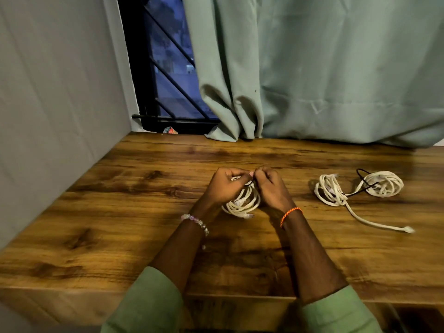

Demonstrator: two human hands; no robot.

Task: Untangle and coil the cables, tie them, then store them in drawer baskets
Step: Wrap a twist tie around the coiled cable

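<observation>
Both the left hand (227, 186) and the right hand (269, 186) pinched a thin black tie (251, 180) atop a coiled white cable (242, 204) on the wooden table (120, 212); two more white cables (355, 188) lay well to the right

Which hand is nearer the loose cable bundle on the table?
Right. The right hand sits just left of the loose bundle; the left hand is farther left, both gripping the coiled cable.

Both hands met over white coiled cable (242, 203) on wooden table (120, 212): left hand (224, 186) and right hand (270, 186) pinched black tie (251, 180) at its top. Two more cable bundles (358, 187) lay right, one plug end (408, 229) trailing.
</observation>
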